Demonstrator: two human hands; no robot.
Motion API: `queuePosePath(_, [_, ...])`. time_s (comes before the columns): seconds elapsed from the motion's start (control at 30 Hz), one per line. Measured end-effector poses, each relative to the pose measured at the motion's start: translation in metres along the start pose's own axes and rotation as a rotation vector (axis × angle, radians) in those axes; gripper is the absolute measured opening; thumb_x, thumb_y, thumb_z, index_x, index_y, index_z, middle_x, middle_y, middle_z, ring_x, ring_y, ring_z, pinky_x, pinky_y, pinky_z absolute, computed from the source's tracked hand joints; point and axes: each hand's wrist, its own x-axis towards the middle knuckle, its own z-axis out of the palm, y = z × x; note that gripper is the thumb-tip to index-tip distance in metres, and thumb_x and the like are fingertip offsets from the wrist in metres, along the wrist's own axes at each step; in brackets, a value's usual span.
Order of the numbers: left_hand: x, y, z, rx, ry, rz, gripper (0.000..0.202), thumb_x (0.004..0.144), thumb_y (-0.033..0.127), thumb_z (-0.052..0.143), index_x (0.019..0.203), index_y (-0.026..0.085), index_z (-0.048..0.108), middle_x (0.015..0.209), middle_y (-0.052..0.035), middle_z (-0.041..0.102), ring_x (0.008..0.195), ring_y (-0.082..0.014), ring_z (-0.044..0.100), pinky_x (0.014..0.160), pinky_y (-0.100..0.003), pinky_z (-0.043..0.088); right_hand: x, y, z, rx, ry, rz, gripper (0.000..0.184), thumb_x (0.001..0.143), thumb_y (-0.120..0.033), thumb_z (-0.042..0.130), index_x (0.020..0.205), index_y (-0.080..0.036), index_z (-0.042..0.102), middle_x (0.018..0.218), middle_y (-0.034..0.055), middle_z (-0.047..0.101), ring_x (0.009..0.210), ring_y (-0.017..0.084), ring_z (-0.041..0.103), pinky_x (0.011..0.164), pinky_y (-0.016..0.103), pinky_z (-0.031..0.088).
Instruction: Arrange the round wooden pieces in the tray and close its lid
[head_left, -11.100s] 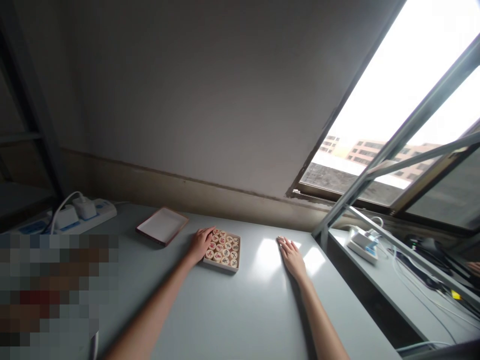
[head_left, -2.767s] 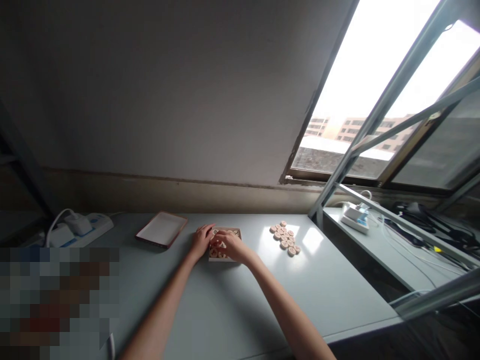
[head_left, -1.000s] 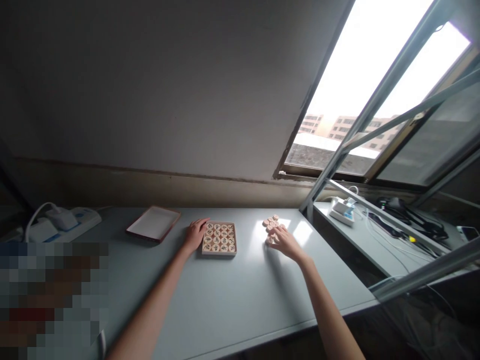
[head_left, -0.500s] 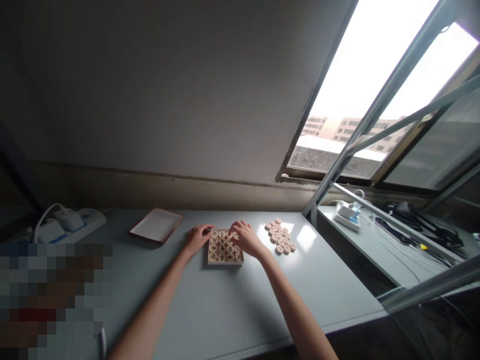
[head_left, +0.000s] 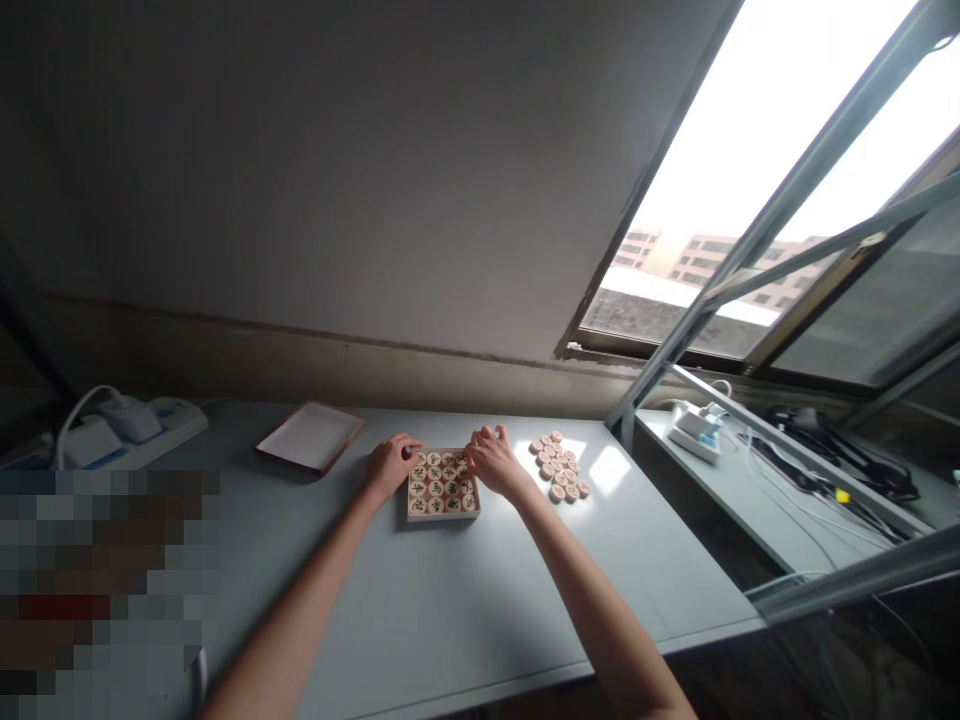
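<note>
A shallow box (head_left: 442,516) lies on the grey table, with round wooden Chinese chess pieces (head_left: 436,489) in rows inside, dark characters facing up. At the box's left side is my left hand (head_left: 390,467), its thumb and fingers curled against the far left corner. My right hand (head_left: 495,464) rests at the far right corner, fingers apart and partly raised, the thumb side close to the pieces. It covers part of that corner, so contact there is hard to make out. Right of this hand, several loose chess pieces (head_left: 556,465) with reddish marks lie in a cluster.
A white-lined box lid with a red rim (head_left: 309,437) lies at the back left. Power strips with plugs stand at the far left (head_left: 166,417) and on the right-hand table (head_left: 695,432). A metal frame post (head_left: 651,378) rises by the window.
My right hand has shifted from over the pieces toward the box's right edge, uncovering more of them. My left hand stays at the left side. The view has moved slightly.
</note>
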Motion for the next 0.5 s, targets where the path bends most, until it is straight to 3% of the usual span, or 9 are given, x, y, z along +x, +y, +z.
queuePosePath(0.17, [0.001,-0.003,0.001,-0.003,0.007,0.028,0.023,0.071,0.013,0.048,0.084,0.017,0.067,0.085,-0.0036,0.064,0.076,-0.0131,0.058,0.069,-0.022,0.042,0.011,-0.006,0.006,0.091,0.042,0.104,0.022,0.080,-0.036,0.054,0.079,-0.016,0.065,0.092,0.0100,0.053,0.093,0.023,0.039,0.081,0.037,0.025])
queuePosePath(0.3, [0.001,-0.007,-0.002,0.003,0.040,0.038,0.023,0.072,0.013,0.047,0.083,0.016,0.066,0.084,-0.0043,0.064,0.076,-0.0133,0.057,0.070,-0.022,0.043,0.008,-0.009,0.019,0.218,0.128,0.178,0.024,0.077,-0.042,0.057,0.081,-0.019,0.062,0.093,0.0061,0.053,0.091,0.021,0.040,0.081,0.035,0.025])
queuePosePath(0.5, [0.002,-0.010,-0.002,-0.035,0.038,0.038,0.024,0.072,0.015,0.046,0.084,0.017,0.067,0.085,-0.0042,0.065,0.077,-0.0133,0.058,0.071,-0.023,0.044,0.005,-0.016,0.026,0.277,0.169,0.223,0.015,0.076,-0.032,0.060,0.085,-0.021,0.056,0.088,0.0029,0.056,0.087,0.018,0.043,0.077,0.030,0.024])
